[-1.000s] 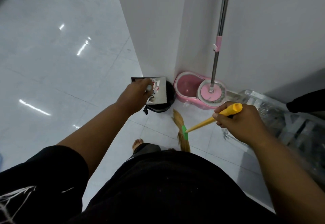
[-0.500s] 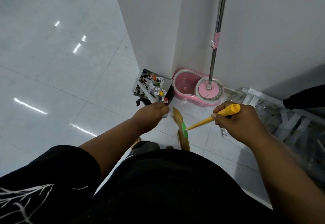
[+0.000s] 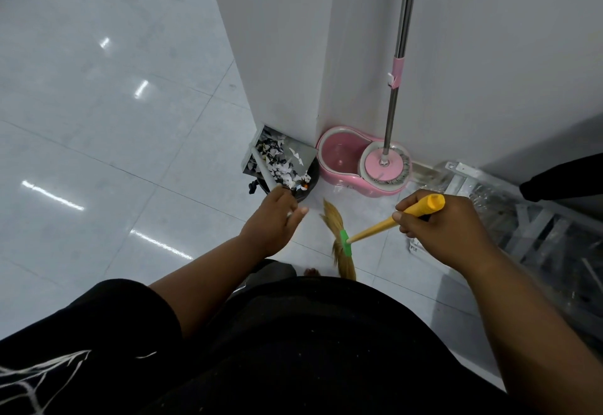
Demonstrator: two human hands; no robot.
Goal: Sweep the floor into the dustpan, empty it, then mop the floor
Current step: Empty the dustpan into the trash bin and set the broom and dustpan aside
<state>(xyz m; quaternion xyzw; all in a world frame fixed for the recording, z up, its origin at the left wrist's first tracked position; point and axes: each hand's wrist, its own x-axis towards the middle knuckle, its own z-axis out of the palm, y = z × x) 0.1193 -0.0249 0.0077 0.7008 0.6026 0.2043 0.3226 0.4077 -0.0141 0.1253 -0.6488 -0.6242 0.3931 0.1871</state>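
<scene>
Head view: dustpan [image 3: 301,153] tilted over a bin [image 3: 310,183] at the wall corner.
The left hand [image 3: 272,220] curls its fingers round the dustpan's grey handle; the pan holds paper scraps [image 3: 277,161] above the black bin. The right hand [image 3: 437,223] is closed round the yellow broom [image 3: 372,228], its bristles pointing down. A pink mop bucket [image 3: 339,161] stands just beside the bin, with the mop [image 3: 385,166] upright in it.

A dustpan [image 3: 295,151] of scraps [image 3: 277,161] tilts over a bin [image 3: 312,182] at the wall corner [image 3: 293,55]; right, a mop [image 3: 395,88] stands in its bucket [image 3: 336,160]; nearer, a broom [image 3: 345,242].
</scene>
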